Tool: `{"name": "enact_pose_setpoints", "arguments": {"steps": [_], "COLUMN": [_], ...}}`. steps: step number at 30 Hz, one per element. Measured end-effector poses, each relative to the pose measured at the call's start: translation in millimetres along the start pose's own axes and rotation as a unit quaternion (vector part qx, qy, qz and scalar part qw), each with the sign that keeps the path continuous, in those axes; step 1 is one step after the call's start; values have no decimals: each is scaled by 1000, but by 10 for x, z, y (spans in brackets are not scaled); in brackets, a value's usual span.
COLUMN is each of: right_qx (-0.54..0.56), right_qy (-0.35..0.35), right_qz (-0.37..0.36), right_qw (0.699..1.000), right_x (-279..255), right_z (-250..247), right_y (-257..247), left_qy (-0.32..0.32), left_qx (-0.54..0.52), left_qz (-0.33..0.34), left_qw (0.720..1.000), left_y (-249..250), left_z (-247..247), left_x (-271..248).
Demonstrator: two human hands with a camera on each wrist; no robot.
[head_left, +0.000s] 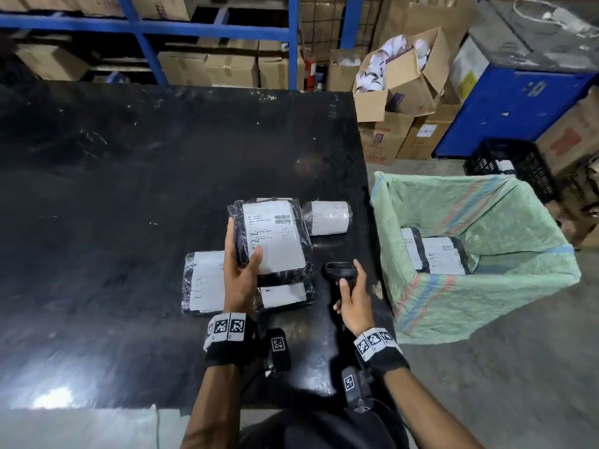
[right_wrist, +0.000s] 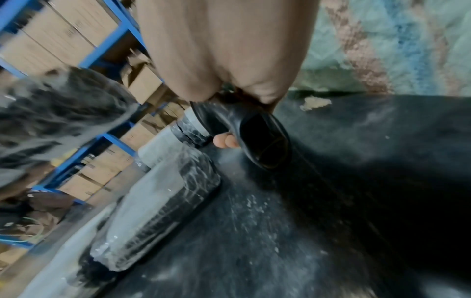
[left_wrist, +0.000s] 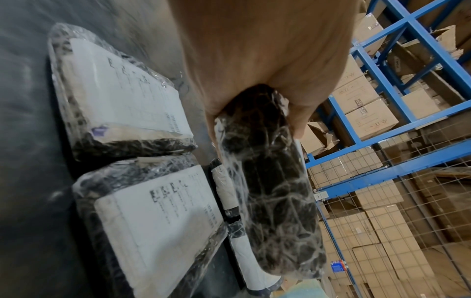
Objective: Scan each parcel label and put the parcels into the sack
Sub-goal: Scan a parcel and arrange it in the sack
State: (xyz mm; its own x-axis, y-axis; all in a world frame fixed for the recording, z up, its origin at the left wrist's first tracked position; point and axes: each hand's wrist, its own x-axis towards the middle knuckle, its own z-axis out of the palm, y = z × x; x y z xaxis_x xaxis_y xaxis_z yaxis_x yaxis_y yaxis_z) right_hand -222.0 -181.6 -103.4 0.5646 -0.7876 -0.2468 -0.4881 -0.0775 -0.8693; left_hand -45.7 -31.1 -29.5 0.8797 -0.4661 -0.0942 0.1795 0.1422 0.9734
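From the head view, the scanning step appears to be in hand: a parcel (head_left: 272, 236) is gripped by the left hand (head_left: 241, 270), label up and raised above the other parcels (head_left: 207, 281) lying on the black table (head_left: 129, 189), with the thumb laid on the label's near corner and the fingers wrapped round the left edge. A black scanner (head_left: 340, 273) is clasped by the right hand (head_left: 353, 299), just right of that thumb. The next move is judged to call for the scanner's head to be aimed at the barcode, which sits far from the thumb, near the label's top. The sack (head_left: 486, 254) stands open beyond the right hand, with parcels already inside.

In the left wrist view, the held parcel (left_wrist: 272, 191) is seen edge-on, clamped between thumb and fingers (left_wrist: 298, 121); two flat parcels (left_wrist: 122, 96) lie below and beside them.

In the right wrist view, the scanner (right_wrist: 249, 131) is enclosed by curled fingers (right_wrist: 226, 141) (one fingertip shows beneath the head). A wrapped parcel (right_wrist: 163, 205) lies on the table ahead of the fingertips.
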Motion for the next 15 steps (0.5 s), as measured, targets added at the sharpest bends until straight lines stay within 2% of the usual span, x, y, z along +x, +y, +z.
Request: {"name": "enact_pose_setpoints", "arguments": {"steps": [6,9,11,15], "right_qx": [-29,-40,-63,-29], "right_qy": [10,-3,12,33], "right_qz": [18,18,18,-42], "right_qw": [999,999,998,998], "right_x": [66,91,73,-17], "right_z": [129,107,66,-258], "right_y": [162,172,152,-148], "left_qy": [12,-1,-7,-19], "left_qx": [0,0,-2,-15], "left_qz": [-8,-17,-15,-31], "left_qw": [1000,1000,1000,999], "left_y": [-26,-83,-99,-102], "left_z": [35,90,125,312], "left_x": [-209,-289,-335,-379]}}
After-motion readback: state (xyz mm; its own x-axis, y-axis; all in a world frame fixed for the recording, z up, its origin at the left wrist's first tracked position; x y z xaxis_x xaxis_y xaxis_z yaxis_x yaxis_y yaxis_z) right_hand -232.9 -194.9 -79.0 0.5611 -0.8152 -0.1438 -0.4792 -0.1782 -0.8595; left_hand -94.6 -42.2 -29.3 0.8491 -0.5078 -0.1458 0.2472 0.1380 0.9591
